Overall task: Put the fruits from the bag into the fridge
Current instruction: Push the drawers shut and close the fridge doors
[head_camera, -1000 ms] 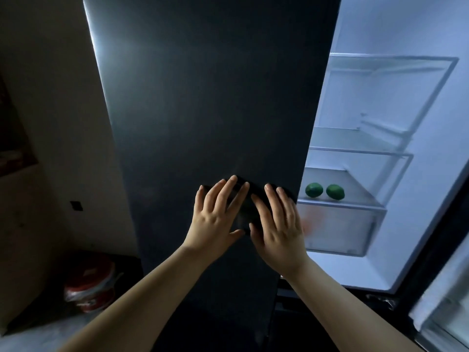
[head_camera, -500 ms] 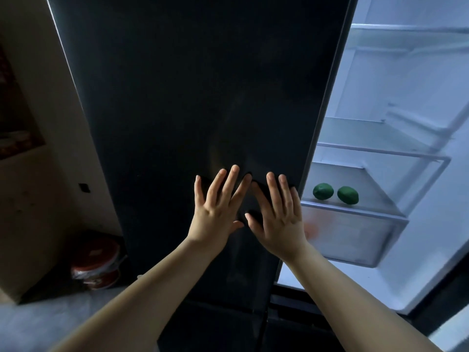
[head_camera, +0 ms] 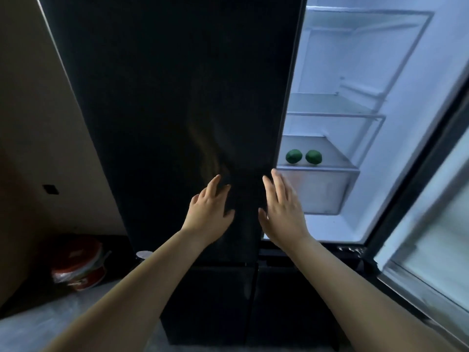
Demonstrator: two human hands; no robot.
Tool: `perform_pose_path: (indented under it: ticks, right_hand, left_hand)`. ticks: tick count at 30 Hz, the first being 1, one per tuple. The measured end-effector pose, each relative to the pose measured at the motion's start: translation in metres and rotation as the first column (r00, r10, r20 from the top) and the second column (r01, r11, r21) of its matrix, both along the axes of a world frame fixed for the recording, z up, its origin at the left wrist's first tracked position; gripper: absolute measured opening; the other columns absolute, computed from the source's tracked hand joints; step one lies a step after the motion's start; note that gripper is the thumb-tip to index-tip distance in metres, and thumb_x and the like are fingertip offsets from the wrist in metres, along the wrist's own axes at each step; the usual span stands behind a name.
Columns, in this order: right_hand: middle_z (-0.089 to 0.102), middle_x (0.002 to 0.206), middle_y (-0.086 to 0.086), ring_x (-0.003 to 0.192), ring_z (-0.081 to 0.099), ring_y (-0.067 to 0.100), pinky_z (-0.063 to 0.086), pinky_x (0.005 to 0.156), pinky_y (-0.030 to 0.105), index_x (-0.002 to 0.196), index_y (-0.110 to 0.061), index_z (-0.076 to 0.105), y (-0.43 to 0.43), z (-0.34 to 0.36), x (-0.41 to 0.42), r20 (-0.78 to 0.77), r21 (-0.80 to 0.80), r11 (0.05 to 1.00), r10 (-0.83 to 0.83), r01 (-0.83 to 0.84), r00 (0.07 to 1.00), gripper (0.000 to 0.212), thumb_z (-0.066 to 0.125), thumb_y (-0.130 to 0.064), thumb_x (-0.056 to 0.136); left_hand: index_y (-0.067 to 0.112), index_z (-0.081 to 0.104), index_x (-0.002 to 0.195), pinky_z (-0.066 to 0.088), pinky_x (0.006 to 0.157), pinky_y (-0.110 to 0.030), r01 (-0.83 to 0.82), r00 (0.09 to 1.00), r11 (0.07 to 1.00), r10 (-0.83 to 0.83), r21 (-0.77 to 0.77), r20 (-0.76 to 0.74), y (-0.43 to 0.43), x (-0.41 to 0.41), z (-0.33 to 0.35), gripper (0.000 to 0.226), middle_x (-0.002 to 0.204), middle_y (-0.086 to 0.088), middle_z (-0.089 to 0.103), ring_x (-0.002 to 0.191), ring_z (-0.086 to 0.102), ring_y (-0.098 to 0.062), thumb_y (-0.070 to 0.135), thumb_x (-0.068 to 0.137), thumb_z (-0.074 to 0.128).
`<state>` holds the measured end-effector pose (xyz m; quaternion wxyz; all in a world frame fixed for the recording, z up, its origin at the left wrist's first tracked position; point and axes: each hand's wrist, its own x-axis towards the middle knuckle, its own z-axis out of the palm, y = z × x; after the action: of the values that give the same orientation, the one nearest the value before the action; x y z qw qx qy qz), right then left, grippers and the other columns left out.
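Note:
Two round green fruits (head_camera: pixel 294 156) (head_camera: pixel 313 157) lie side by side on a low glass shelf (head_camera: pixel 340 167) inside the lit, open right half of the fridge. The black left fridge door (head_camera: pixel 177 102) fills the middle of the view. My left hand (head_camera: pixel 209 213) and my right hand (head_camera: pixel 283 212) are raised in front of that door's lower right part, fingers straight, apart from each other and holding nothing. Whether their fingertips touch the door I cannot tell. No bag is in view.
The open right fridge door (head_camera: pixel 431 224) with its inner bins stands at the far right. A clear drawer (head_camera: pixel 322 191) sits under the fruit shelf; the upper shelves (head_camera: pixel 335 114) look bare. A red and white bucket (head_camera: pixel 78 265) stands on the floor at the left by a beige wall (head_camera: pixel 38 123).
My two hands, side by side on the black door before, have spread apart and turned more edge-on. The view has shifted a little.

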<state>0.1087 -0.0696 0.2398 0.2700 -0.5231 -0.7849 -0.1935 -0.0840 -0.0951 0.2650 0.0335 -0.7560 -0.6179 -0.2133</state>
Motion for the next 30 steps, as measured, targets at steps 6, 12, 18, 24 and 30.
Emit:
perform_pose_path:
  ticks: [6, 12, 18, 24, 30]
  right_hand:
    - [0.046, 0.139, 0.021, 0.128, 0.045, 0.036, 0.041, 0.104, 0.045, 0.134, 0.001, 0.045, -0.097, -0.058, 0.085, 0.207, -0.292, 0.905, -0.255, 0.308, 0.945, 0.079, 0.076, -0.029, 0.068]
    - [0.059, 0.121, 0.024, 0.109, 0.06, 0.037, 0.049, 0.093, 0.046, 0.122, 0.005, 0.056, -0.183, -0.053, 0.182, 0.283, -0.319, 0.79, -0.449, 0.524, 0.848, 0.082, 0.086, -0.028, 0.053]
    - [0.058, 0.121, 0.026, 0.109, 0.059, 0.039, 0.049, 0.094, 0.047, 0.121, 0.008, 0.055, -0.232, -0.059, 0.272, 0.264, -0.349, 0.696, -0.569, 0.627, 0.779, 0.071, 0.077, -0.024, 0.061]
    - [0.06, 0.117, 0.028, 0.111, 0.059, 0.039, 0.049, 0.093, 0.047, 0.109, 0.012, 0.063, -0.264, -0.073, 0.341, 0.295, -0.421, 0.661, -0.547, 0.621, 0.783, 0.054, 0.052, -0.023, 0.07]
    - [0.011, 0.157, 0.013, 0.146, 0.008, 0.023, 0.001, 0.115, 0.028, 0.149, -0.005, 0.01, -0.264, -0.098, 0.398, 0.13, -0.513, 0.694, -0.519, 0.506, 0.845, 0.066, 0.043, -0.024, 0.096]
  left_hand:
    - [0.018, 0.029, 0.145, 0.023, 0.114, -0.04, 0.164, 0.98, 0.985, -0.168, -0.045, -0.104, -0.047, 0.035, -0.032, 0.058, 0.156, -0.004, 0.014, 0.141, 0.021, -0.019, 0.036, 0.093, 0.046]
    - [0.016, 0.03, 0.144, 0.021, 0.113, -0.041, 0.413, 0.906, 0.91, -0.415, -0.047, -0.086, -0.074, 0.142, -0.032, 0.055, 0.154, -0.007, 0.021, 0.14, 0.023, -0.023, 0.036, 0.094, 0.043]
    - [0.017, 0.025, 0.146, 0.016, 0.115, -0.039, 0.603, 0.786, 0.796, -0.605, -0.057, -0.13, -0.105, 0.247, -0.036, 0.058, 0.155, -0.003, 0.021, 0.142, 0.018, -0.023, 0.038, 0.094, 0.042]
    - [0.016, 0.006, 0.15, 0.008, 0.117, -0.037, 0.677, 0.692, 0.713, -0.702, -0.186, -0.171, -0.13, 0.346, -0.059, 0.066, 0.158, -0.004, 0.01, 0.146, 0.004, -0.02, 0.037, 0.097, 0.038]
    - [0.013, -0.007, 0.149, 0.0, 0.119, -0.037, 0.658, 0.644, 0.683, -0.729, -0.317, -0.233, -0.142, 0.425, -0.091, 0.072, 0.159, -0.006, -0.008, 0.145, -0.012, -0.02, 0.037, 0.098, 0.037]
